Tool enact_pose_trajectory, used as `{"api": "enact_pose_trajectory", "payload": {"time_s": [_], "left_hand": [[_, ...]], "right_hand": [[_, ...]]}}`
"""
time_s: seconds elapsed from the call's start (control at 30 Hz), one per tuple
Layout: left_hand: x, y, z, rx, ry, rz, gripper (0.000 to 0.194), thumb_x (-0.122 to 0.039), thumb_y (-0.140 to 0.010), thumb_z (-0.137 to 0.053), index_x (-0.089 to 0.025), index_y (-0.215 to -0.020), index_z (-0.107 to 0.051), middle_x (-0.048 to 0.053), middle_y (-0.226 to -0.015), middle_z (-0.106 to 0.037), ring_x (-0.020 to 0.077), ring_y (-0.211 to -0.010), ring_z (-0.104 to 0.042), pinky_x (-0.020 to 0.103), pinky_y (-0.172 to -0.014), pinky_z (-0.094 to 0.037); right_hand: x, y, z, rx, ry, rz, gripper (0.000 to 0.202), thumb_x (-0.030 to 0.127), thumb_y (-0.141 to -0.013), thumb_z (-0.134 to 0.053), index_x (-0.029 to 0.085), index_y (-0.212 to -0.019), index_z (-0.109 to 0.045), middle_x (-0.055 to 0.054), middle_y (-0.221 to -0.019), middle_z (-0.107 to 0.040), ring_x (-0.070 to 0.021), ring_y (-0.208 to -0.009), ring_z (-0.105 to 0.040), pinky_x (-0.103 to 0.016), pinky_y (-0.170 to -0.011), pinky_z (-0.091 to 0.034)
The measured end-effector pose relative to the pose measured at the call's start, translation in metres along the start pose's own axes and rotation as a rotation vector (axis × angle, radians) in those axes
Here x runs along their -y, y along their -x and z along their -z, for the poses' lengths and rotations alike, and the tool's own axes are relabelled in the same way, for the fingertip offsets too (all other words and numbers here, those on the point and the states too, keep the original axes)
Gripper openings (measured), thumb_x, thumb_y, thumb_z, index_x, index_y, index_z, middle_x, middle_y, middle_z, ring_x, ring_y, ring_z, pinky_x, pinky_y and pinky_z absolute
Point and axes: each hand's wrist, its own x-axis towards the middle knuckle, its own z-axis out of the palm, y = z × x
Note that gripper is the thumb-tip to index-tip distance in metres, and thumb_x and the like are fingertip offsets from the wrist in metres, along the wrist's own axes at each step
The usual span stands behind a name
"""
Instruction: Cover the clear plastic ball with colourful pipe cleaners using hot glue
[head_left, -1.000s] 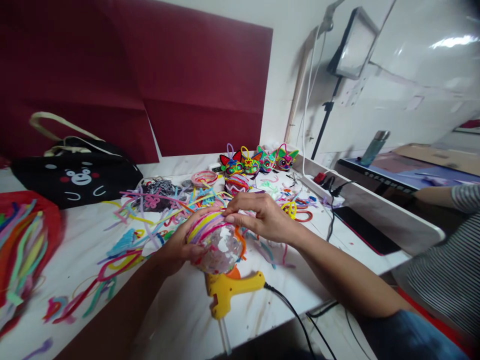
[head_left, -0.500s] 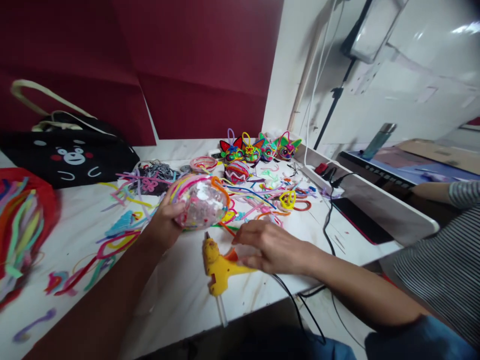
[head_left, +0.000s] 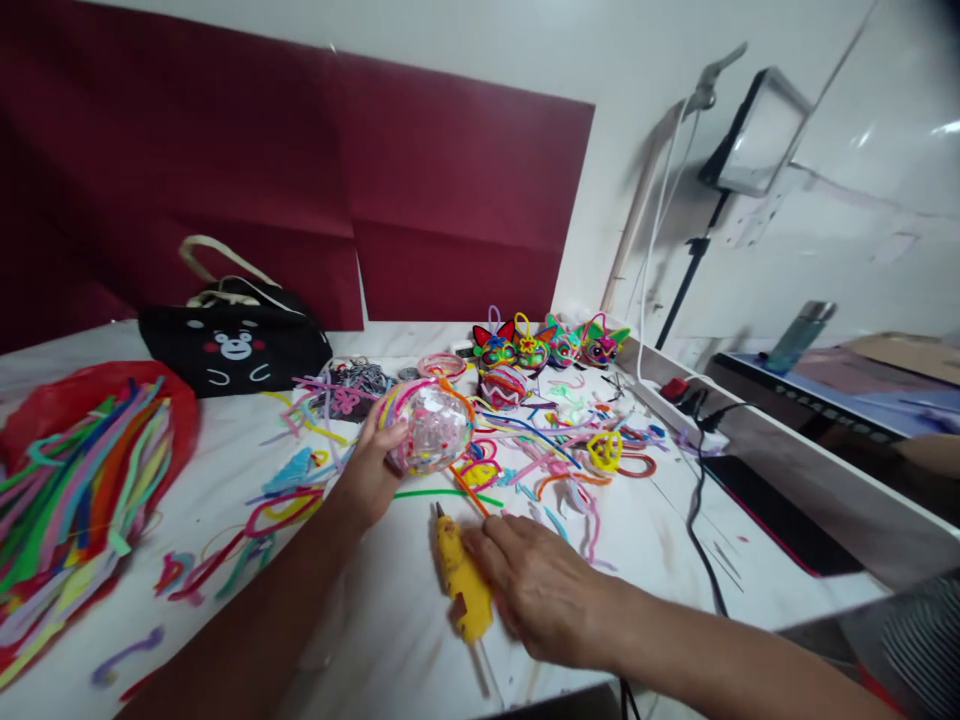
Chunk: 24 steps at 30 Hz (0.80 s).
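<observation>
A clear round ball (head_left: 433,432) with pink, purple and yellow strips on its left side is held by my left hand (head_left: 373,470). An orange fuzzy strip (head_left: 471,490) runs along the ball's right edge and down toward my right hand (head_left: 536,580). The fingers of my right hand are closed beside the yellow glue gun (head_left: 461,580), covering its handle. The gun's dark nozzle points up, just below the ball, and a clear glue stick (head_left: 484,668) protrudes from its lower end.
Colourful fuzzy strips (head_left: 559,450) are scattered behind my hands. Several finished cat-like ornaments (head_left: 532,346) stand by the wall. At left are a red bag of strips (head_left: 176,425) and a black bag (head_left: 232,365). A power strip (head_left: 694,415) and black cable lie right.
The view has shifted, so the scene sits lower and further right. My right hand's fingers have closed further around the glue gun's handle, and the gun stands more upright.
</observation>
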Motion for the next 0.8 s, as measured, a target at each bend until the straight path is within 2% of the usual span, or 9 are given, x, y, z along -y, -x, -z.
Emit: {"api": "enact_pose_trajectory", "payload": {"time_s": [0.1,0.17,0.27,0.37,0.47,0.57,0.7,0.8], "left_hand": [[0.001,-0.002,0.004,0.001,-0.038,-0.043,0.068,-0.033,-0.076,-0.073,-0.03,-0.141,-0.051,0.005,-0.131,-0.068,0.0287,-0.121,-0.063,0.041,-0.099,-0.056],[0.0,-0.003,0.005,-0.007,-0.071,-0.057,0.068,-0.033,-0.077,-0.073,-0.03,-0.141,-0.05,0.006,-0.132,-0.066,0.0284,-0.121,-0.063,0.04,-0.097,-0.057],[-0.001,-0.001,0.004,-0.004,-0.096,-0.052,0.073,-0.031,-0.075,-0.074,-0.029,-0.143,-0.047,0.007,-0.133,-0.065,0.0287,-0.119,-0.064,0.037,-0.092,-0.059],[-0.002,0.004,0.001,0.007,-0.148,-0.029,0.075,-0.031,-0.075,-0.075,-0.029,-0.143,-0.045,0.008,-0.136,-0.063,0.0284,-0.117,-0.065,0.033,-0.088,-0.059],[-0.002,0.007,-0.002,0.04,-0.199,-0.007,0.077,-0.033,-0.073,-0.077,-0.03,-0.143,-0.044,0.008,-0.136,-0.062,0.0278,-0.111,-0.067,0.032,-0.084,-0.059],[-0.003,0.008,-0.004,0.073,-0.229,-0.024,0.081,-0.035,-0.067,-0.081,-0.027,-0.14,-0.047,0.01,-0.134,-0.063,0.0291,-0.109,-0.067,0.034,-0.083,-0.058],[-0.005,0.009,-0.006,0.09,-0.267,-0.037,0.083,-0.037,-0.064,-0.082,-0.026,-0.139,-0.049,0.01,-0.132,-0.063,0.0297,-0.115,-0.064,0.033,-0.088,-0.056],[-0.007,0.012,-0.008,0.107,-0.271,-0.009,0.087,-0.037,-0.062,-0.084,-0.025,-0.14,-0.047,0.012,-0.133,-0.062,0.0306,-0.113,-0.065,0.033,-0.084,-0.057]], "right_hand": [[-0.007,0.016,0.005,-0.064,-0.135,-0.063,0.047,0.012,-0.078,-0.056,0.009,-0.125,-0.059,-0.015,-0.114,-0.061,-0.0281,-0.102,-0.06,-0.041,-0.093,-0.056],[-0.011,0.029,0.012,-0.151,-0.195,-0.054,0.052,0.011,-0.078,-0.056,0.012,-0.129,-0.055,-0.014,-0.115,-0.06,-0.0268,-0.102,-0.061,-0.039,-0.09,-0.057],[-0.01,0.042,0.024,-0.359,-0.201,0.017,0.05,0.014,-0.088,-0.055,0.017,-0.137,-0.047,-0.014,-0.115,-0.061,-0.0262,-0.102,-0.062,-0.036,-0.087,-0.059],[-0.008,0.043,0.037,-0.532,-0.164,0.073,0.037,0.023,-0.099,-0.049,0.021,-0.136,-0.045,-0.014,-0.114,-0.064,-0.0257,-0.104,-0.064,-0.034,-0.087,-0.059],[-0.012,0.034,0.042,-0.645,-0.146,0.112,0.036,0.026,-0.103,-0.045,0.02,-0.137,-0.042,-0.015,-0.12,-0.066,-0.0255,-0.111,-0.063,-0.035,-0.095,-0.056],[-0.02,0.023,0.037,-0.687,-0.219,0.146,0.035,0.029,-0.102,-0.048,0.02,-0.136,-0.043,-0.014,-0.122,-0.066,-0.0264,-0.113,-0.062,-0.04,-0.098,-0.053],[-0.027,0.015,0.028,-0.66,-0.351,0.086,0.027,0.027,-0.101,-0.049,0.02,-0.127,-0.049,-0.012,-0.114,-0.065,-0.0244,-0.104,-0.062,-0.039,-0.089,-0.053],[-0.027,0.014,0.025,-0.657,-0.363,0.08,0.024,0.029,-0.1,-0.049,0.019,-0.122,-0.05,-0.01,-0.105,-0.064,-0.0228,-0.094,-0.061,-0.037,-0.082,-0.052]]}}
